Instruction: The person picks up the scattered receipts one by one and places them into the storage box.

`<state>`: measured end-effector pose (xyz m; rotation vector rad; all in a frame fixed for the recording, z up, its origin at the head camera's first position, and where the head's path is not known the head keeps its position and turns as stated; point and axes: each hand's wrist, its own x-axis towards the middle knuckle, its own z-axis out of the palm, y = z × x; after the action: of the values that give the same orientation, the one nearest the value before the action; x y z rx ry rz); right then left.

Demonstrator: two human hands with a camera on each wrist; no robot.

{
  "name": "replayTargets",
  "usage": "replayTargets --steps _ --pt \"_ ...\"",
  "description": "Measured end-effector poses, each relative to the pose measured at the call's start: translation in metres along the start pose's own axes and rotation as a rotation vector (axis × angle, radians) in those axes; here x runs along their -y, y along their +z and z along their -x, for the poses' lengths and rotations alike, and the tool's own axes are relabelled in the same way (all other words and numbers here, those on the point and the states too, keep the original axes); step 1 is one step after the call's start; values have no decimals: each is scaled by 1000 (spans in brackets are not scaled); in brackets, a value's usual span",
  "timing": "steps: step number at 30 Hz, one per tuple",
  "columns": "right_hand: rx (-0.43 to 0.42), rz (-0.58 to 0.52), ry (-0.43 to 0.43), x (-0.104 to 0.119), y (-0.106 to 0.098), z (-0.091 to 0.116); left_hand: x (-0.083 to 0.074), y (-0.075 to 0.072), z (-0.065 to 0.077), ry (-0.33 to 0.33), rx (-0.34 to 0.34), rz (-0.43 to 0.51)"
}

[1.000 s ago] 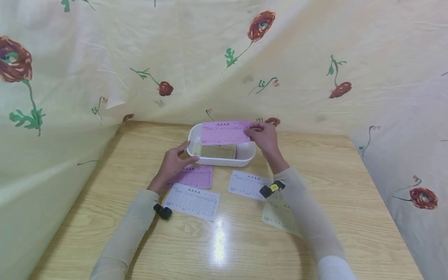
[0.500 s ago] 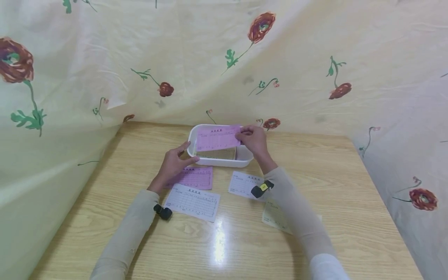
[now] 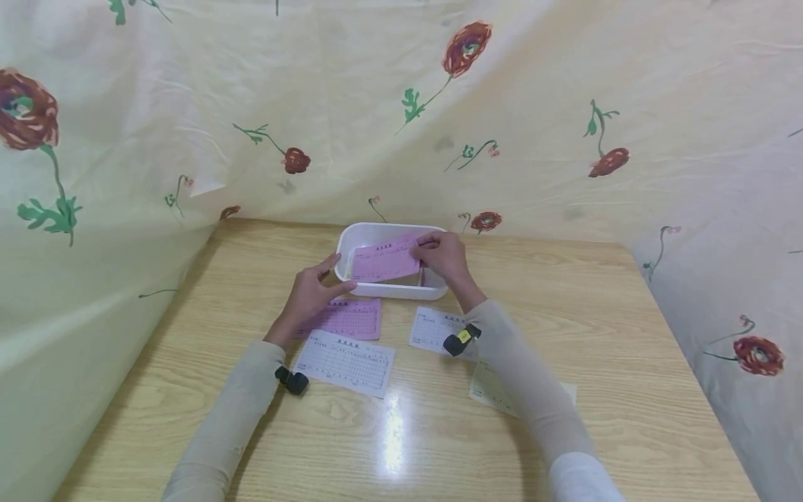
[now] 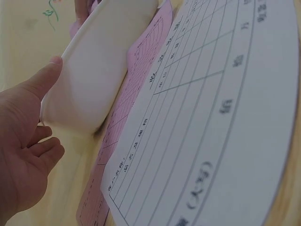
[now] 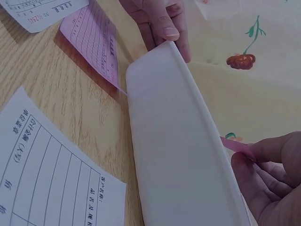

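Note:
A white plastic box (image 3: 401, 291) stands at the far side of the table with a yellowish slip (image 3: 408, 279) in it, mostly covered. My right hand (image 3: 445, 256) pinches a pink receipt slip (image 3: 383, 263) by its right end, slanted inside the box. In the right wrist view, only a pink corner (image 5: 235, 145) shows between thumb and fingers. My left hand (image 3: 310, 289) holds the box's left end, thumb (image 4: 49, 75) on the front rim and fingers round the side. Another pink slip (image 3: 354, 319) lies on the table, partly under the left hand and a white slip (image 3: 345, 362).
A second white slip (image 3: 436, 329) lies right of centre, and a pale yellow slip (image 3: 492, 390) lies partly under the right forearm. Behind the wooden table (image 3: 401, 446) hangs a flowered cloth (image 3: 351, 90), which also flanks both sides.
My right hand has moved left and down, lowering the pink slip from above the box into it, with the slip tilting. The left hand stays on the box.

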<state>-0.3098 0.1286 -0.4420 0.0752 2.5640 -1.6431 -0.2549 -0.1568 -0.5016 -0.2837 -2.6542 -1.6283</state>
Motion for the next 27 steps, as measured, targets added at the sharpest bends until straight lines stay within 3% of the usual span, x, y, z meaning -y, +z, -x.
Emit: replayTargets --steps 16,27 --pt "17 -31 -11 -1 -17 -2 0 1 -1 -10 -3 1" --pt "63 -121 -93 15 -53 24 0 1 -1 -8 0 2"
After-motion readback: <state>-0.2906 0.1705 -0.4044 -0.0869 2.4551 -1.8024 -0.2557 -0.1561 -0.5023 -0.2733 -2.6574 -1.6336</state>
